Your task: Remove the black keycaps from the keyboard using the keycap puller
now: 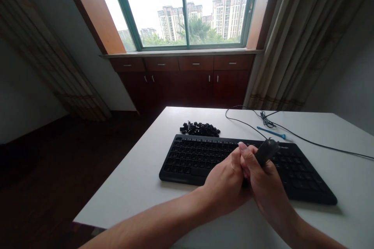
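Observation:
A black keyboard (pixel 187 159) lies on the white table, with key positions at its left and middle looking bare of keycaps. Over its middle, my left hand (pixel 228 179) is closed, fingers curled against my right hand; what it holds, if anything, is hidden. My right hand (pixel 264 179) is wrapped round a dark, stubby object (pixel 267 151) whose rough end sticks up beside the thumb; I cannot make out what it is. Behind the keyboard's left part sits a pile of small black pieces (pixel 201 129), probably keycaps.
A blue stick-like tool (pixel 271 132) lies behind the keyboard on the right, near a bundled black cable (pixel 266 120) that trails to the right edge. The white table (pixel 131 186) ends at the left; beyond it are drawers (pixel 195 63) under a window.

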Motion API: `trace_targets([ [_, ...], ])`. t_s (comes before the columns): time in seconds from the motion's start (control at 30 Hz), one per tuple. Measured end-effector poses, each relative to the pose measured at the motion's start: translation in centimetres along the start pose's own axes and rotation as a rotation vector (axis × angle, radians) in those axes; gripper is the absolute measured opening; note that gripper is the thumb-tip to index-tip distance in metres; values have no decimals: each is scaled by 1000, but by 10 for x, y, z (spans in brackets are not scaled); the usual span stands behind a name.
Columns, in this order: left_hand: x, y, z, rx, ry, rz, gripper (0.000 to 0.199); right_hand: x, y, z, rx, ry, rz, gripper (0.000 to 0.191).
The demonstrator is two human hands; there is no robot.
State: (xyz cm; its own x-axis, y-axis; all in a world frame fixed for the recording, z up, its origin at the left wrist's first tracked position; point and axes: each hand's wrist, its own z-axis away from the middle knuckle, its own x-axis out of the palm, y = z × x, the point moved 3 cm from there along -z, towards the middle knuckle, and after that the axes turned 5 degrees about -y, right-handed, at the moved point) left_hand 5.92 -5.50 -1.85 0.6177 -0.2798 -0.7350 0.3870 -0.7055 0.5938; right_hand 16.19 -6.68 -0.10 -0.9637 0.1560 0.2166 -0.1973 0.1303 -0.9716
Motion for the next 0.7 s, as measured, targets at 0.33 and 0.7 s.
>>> trace_targets([
  [0.33,-11,5,-2,-81,32,139,84,-5,-14,-10,-41,-104,226,40],
  [0.7,-9,-2,-4,-164,53,142,64,-11,-1,-17,60,-116,-97,30],
])
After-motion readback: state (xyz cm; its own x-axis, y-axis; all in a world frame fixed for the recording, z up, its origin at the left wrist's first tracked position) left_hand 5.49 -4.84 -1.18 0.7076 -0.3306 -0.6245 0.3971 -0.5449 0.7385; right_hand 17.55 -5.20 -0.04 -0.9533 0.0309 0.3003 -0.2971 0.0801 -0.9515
